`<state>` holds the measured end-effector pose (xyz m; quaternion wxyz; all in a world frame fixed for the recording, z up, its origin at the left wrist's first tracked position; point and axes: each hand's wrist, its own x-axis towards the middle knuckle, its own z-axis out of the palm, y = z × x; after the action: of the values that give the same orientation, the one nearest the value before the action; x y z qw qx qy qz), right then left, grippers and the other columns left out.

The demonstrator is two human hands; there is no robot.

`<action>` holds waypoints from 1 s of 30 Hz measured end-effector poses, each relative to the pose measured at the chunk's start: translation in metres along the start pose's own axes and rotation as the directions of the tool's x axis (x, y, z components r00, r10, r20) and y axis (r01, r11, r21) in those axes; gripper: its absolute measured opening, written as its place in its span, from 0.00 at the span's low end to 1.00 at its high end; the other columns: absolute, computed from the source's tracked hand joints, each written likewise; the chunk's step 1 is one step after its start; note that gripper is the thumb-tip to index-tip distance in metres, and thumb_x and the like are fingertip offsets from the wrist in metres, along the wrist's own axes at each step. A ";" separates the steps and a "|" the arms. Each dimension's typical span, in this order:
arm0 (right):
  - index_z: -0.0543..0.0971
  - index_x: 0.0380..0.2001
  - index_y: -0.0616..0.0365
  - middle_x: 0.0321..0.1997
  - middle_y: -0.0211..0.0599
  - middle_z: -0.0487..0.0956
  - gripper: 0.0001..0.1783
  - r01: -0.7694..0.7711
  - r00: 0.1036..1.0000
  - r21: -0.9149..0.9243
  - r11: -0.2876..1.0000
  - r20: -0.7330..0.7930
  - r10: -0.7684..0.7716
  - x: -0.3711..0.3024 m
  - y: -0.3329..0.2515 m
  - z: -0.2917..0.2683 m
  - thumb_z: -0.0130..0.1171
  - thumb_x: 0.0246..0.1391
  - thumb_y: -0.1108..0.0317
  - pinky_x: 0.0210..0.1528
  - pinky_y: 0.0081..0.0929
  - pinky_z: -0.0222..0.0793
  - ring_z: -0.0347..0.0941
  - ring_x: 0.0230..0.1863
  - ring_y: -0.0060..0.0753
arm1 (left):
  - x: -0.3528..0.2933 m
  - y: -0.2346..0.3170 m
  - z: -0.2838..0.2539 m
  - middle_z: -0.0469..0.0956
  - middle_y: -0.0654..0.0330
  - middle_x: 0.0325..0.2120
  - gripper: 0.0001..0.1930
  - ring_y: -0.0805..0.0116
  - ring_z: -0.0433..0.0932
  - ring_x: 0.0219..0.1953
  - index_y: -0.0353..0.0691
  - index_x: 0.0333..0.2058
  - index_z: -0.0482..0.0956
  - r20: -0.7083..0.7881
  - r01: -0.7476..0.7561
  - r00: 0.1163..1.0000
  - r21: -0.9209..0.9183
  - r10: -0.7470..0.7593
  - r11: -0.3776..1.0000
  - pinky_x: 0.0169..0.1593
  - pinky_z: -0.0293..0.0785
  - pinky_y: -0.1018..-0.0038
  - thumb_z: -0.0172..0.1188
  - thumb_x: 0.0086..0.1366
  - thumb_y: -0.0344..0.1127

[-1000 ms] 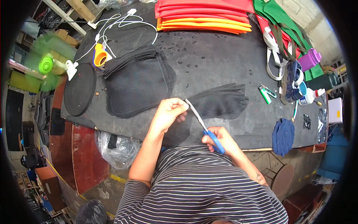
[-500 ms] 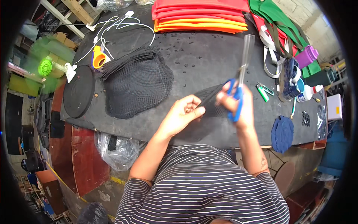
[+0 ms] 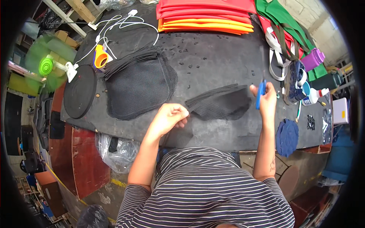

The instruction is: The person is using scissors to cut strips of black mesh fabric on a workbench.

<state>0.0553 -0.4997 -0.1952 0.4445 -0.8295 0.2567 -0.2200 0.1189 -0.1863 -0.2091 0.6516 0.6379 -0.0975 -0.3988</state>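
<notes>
My left hand is closed in a pinch on the left corner of a piece of black mesh fabric. The mesh stretches out to the right over the dark table, folded along its far edge. A part of it hangs below my fingers toward the table's near edge. Off to the right, clear of the mesh, my right hand grips blue-handled scissors. Their blades point away from me and are barely visible. Left of my left hand lies a stack of black mesh pieces.
Red and orange folded fabric is piled at the back. A black disc, an orange tape holder and white cables sit left. On the right are a purple cup, a white bottle and dark blue cloth. Black scraps dot the table.
My right hand with the scissors has moved right, away from the mesh. My left hand has shifted slightly left, and the mesh now lies spread out between my hands.
</notes>
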 end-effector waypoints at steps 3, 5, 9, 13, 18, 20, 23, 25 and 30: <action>0.69 0.24 0.60 0.20 0.28 0.70 0.14 -0.203 0.948 0.262 0.944 0.294 0.122 -0.035 -0.012 0.008 0.64 0.41 0.66 0.26 0.16 0.64 0.65 0.21 0.17 | 0.009 -0.007 0.004 0.74 0.64 0.17 0.05 0.79 0.70 0.19 0.35 0.26 0.75 -0.125 -0.046 0.990 0.137 0.064 0.989 0.23 0.67 0.83 0.54 0.57 0.30; 0.70 0.30 0.61 0.24 0.32 0.73 0.17 -0.303 0.743 0.343 0.889 0.669 -0.005 -0.062 -0.016 0.009 0.60 0.45 0.59 0.29 0.20 0.68 0.70 0.25 0.22 | 0.012 -0.015 0.001 0.74 0.64 0.18 0.06 0.79 0.70 0.19 0.35 0.26 0.75 -0.144 -0.050 0.987 0.125 0.068 0.991 0.23 0.66 0.83 0.54 0.57 0.30; 0.72 0.34 0.62 0.25 0.27 0.73 0.17 -0.505 0.337 0.116 0.855 0.939 0.072 -0.103 -0.015 0.014 0.63 0.43 0.63 0.32 0.14 0.63 0.67 0.28 0.16 | 0.013 -0.010 0.001 0.74 0.65 0.18 0.06 0.81 0.70 0.20 0.36 0.26 0.76 -0.141 -0.076 0.986 0.056 0.084 0.996 0.24 0.64 0.84 0.55 0.57 0.32; 0.72 0.33 0.62 0.25 0.27 0.72 0.17 -0.599 0.243 0.074 0.797 0.966 0.092 -0.112 -0.008 0.017 0.61 0.45 0.60 0.30 0.13 0.62 0.66 0.27 0.15 | 0.015 -0.010 -0.001 0.74 0.66 0.18 0.06 0.81 0.69 0.21 0.37 0.26 0.76 -0.117 -0.088 0.989 0.001 0.087 0.996 0.25 0.64 0.85 0.55 0.58 0.33; 0.73 0.30 0.62 0.23 0.28 0.72 0.18 -0.635 0.271 0.063 0.770 0.951 0.146 -0.108 -0.013 0.017 0.60 0.46 0.57 0.28 0.14 0.64 0.68 0.24 0.17 | 0.013 -0.011 -0.004 0.74 0.66 0.19 0.07 0.81 0.69 0.21 0.36 0.27 0.76 -0.116 -0.104 0.988 -0.028 0.100 0.994 0.26 0.63 0.85 0.56 0.57 0.35; 0.72 0.27 0.61 0.21 0.27 0.71 0.15 -0.647 0.278 0.057 0.760 0.946 0.166 -0.107 -0.018 0.020 0.59 0.47 0.59 0.24 0.13 0.63 0.66 0.21 0.15 | 0.012 -0.008 -0.002 0.74 0.66 0.19 0.08 0.81 0.69 0.21 0.36 0.27 0.76 -0.117 -0.086 0.990 -0.029 0.082 0.996 0.25 0.63 0.85 0.56 0.57 0.35; 0.72 0.24 0.59 0.18 0.25 0.70 0.12 -0.670 0.301 0.083 0.737 0.939 0.167 -0.110 -0.021 0.028 0.58 0.49 0.61 0.21 0.11 0.61 0.65 0.18 0.13 | 0.013 -0.008 0.000 0.74 0.65 0.19 0.08 0.81 0.69 0.21 0.36 0.26 0.77 -0.102 -0.063 0.993 -0.025 0.060 0.998 0.25 0.63 0.85 0.57 0.56 0.36; 0.71 0.23 0.58 0.17 0.25 0.69 0.13 -0.672 0.324 0.127 0.730 0.936 0.136 -0.110 -0.020 0.035 0.58 0.49 0.60 0.20 0.11 0.61 0.65 0.18 0.13 | 0.013 -0.007 0.000 0.74 0.65 0.19 0.09 0.81 0.69 0.21 0.35 0.26 0.77 -0.092 -0.060 0.994 -0.019 0.058 0.998 0.25 0.63 0.85 0.57 0.56 0.36; 0.71 0.21 0.58 0.16 0.24 0.69 0.13 -0.687 0.341 0.140 0.713 0.929 0.146 -0.109 -0.022 0.043 0.59 0.48 0.60 0.19 0.11 0.61 0.65 0.17 0.14 | 0.012 -0.006 0.001 0.73 0.65 0.17 0.08 0.80 0.68 0.19 0.34 0.26 0.77 -0.097 -0.063 0.993 -0.013 0.061 0.998 0.24 0.63 0.84 0.56 0.57 0.34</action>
<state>0.0016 -0.3944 -0.2133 0.7549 -0.5660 0.1378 0.3014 0.1241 -0.1937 -0.2196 0.6727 0.6479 -0.0825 -0.3479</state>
